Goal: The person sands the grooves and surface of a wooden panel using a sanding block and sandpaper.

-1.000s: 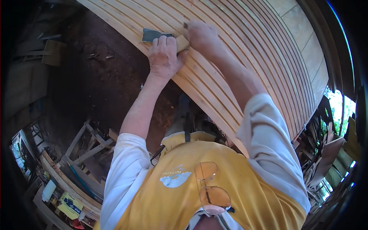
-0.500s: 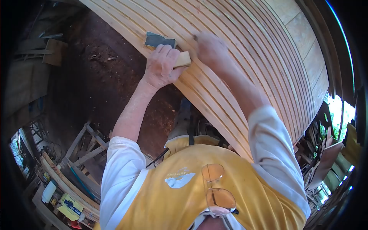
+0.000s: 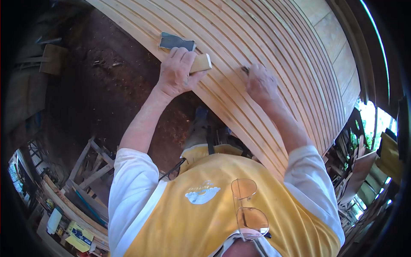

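My left hand (image 3: 177, 73) is wrapped round a pale wooden block (image 3: 201, 63) at the near edge of a surface of long wooden strips (image 3: 227, 105) with dark grooves between them. Just beyond its fingers, a piece of dark grey sandpaper (image 3: 176, 42) lies on the strips. Farther right, my right hand (image 3: 261, 82) is closed over the grooved strips, holding a small dark object (image 3: 245, 69) whose tip shows by the fingers. Most of that object is hidden.
Dark brown ground (image 3: 128, 90) lies left of the wooden surface. Wooden frames (image 3: 92, 165), curved planks and a yellow packet (image 3: 79, 237) are at lower left. Scrap boards (image 3: 359, 175) are stacked at the right. Glasses (image 3: 250, 205) hang on the yellow apron.
My right hand has moved right and toward the body along the strips, away from my left hand. My left hand has shifted slightly left, still round the block.
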The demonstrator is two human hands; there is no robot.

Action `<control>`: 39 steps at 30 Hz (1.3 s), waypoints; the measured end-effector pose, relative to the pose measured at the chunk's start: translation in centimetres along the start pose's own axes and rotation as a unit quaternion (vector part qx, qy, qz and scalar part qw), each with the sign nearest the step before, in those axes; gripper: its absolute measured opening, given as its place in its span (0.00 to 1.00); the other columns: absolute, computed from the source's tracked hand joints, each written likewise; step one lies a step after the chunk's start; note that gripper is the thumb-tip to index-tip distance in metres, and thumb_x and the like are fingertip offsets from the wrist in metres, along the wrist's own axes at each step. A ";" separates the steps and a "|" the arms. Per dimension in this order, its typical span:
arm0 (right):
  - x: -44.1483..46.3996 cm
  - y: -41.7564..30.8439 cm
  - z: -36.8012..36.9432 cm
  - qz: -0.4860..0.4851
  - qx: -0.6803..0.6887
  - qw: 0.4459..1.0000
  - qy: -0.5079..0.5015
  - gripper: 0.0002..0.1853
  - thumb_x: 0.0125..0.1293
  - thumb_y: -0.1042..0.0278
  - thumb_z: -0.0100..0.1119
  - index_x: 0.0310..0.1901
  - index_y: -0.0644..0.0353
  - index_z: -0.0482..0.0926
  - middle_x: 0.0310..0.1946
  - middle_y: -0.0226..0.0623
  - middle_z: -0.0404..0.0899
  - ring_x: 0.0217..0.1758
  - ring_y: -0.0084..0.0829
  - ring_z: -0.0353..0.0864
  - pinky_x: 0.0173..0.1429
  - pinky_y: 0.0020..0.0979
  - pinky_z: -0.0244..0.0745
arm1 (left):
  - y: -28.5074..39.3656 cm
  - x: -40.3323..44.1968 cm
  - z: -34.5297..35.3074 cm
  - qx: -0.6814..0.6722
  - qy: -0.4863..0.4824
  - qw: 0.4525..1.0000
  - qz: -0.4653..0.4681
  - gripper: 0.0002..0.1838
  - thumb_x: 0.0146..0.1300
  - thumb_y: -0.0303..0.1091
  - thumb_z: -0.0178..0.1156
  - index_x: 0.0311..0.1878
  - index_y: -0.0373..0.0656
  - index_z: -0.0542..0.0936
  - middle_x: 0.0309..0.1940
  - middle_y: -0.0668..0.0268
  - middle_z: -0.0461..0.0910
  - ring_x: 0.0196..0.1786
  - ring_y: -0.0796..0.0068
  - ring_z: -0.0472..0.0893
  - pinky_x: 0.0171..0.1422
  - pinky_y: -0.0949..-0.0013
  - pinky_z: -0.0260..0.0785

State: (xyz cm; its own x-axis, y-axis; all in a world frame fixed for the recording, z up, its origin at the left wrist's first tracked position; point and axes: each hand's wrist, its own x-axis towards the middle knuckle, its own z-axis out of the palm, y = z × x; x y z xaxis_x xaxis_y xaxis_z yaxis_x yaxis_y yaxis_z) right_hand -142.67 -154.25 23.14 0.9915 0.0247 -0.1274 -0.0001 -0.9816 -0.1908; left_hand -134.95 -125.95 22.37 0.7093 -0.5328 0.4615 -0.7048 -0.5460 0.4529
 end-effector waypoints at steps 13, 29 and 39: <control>17.7 -8.3 1.0 -0.142 0.045 0.988 0.048 0.21 0.75 0.48 0.53 0.45 0.60 0.83 0.43 0.54 0.86 0.50 0.56 0.86 0.56 0.55 0.77 | -0.3 -0.8 0.6 -0.017 0.057 0.998 -0.032 0.23 0.52 0.44 0.77 0.46 0.43 0.80 0.36 0.60 0.78 0.42 0.53 0.78 0.47 0.57 0.75; -4.5 3.1 -0.1 -0.034 -0.015 0.999 -0.030 0.10 0.72 0.63 0.59 0.43 0.62 0.74 0.38 0.49 0.78 0.46 0.52 0.81 0.50 0.52 0.75 | -0.7 -1.1 1.6 0.036 0.085 0.996 -0.020 0.26 0.58 0.47 0.77 0.51 0.40 0.79 0.40 0.57 0.80 0.46 0.50 0.80 0.51 0.53 0.76; 4.0 -1.7 -0.1 -0.016 0.078 0.996 -0.048 0.12 0.72 0.62 0.59 0.47 0.62 0.79 0.46 0.53 0.84 0.53 0.56 0.84 0.55 0.52 0.79 | 1.2 0.1 2.1 0.144 0.000 0.990 0.010 0.26 0.58 0.48 0.76 0.50 0.39 0.80 0.40 0.57 0.81 0.45 0.50 0.81 0.50 0.51 0.76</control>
State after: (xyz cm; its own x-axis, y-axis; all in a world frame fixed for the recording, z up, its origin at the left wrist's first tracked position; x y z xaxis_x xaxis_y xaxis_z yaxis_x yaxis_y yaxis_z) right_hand -138.64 -152.52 23.08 0.9744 0.0812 -0.2098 0.0041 -0.9389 -0.3442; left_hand -135.71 -128.04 21.35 0.6949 -0.5451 0.4691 -0.6866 -0.6968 0.2074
